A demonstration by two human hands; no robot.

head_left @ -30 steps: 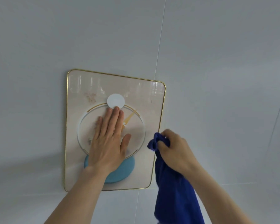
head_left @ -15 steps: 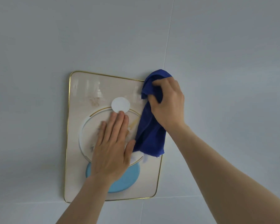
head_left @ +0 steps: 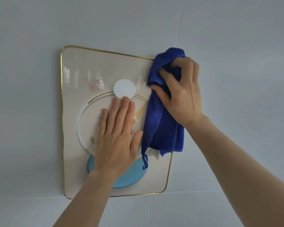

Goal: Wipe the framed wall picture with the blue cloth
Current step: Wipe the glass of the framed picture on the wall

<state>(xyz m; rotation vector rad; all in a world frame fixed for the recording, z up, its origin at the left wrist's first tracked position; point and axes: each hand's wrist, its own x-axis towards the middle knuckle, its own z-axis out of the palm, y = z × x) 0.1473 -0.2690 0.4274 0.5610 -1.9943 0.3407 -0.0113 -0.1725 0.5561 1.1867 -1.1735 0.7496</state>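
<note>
A gold-framed wall picture [head_left: 75,145] hangs on a pale wall; it shows a white circle, a gold ring and a light blue disc on a cream ground. My left hand [head_left: 116,138] lies flat on its middle, fingers together and pointing up. My right hand [head_left: 180,94] grips a bunched blue cloth [head_left: 162,128] and presses it on the picture's upper right corner. The cloth hangs down over the right edge, hiding that side of the frame. A thin loop dangles from its lower end.
The light grey tiled wall [head_left: 236,46] surrounds the picture, with thin seams running up above the cloth and across below the frame. Nothing else hangs nearby.
My right hand rose with the cloth from beside the lower right edge to the upper right corner. The left hand stayed flat on the picture.
</note>
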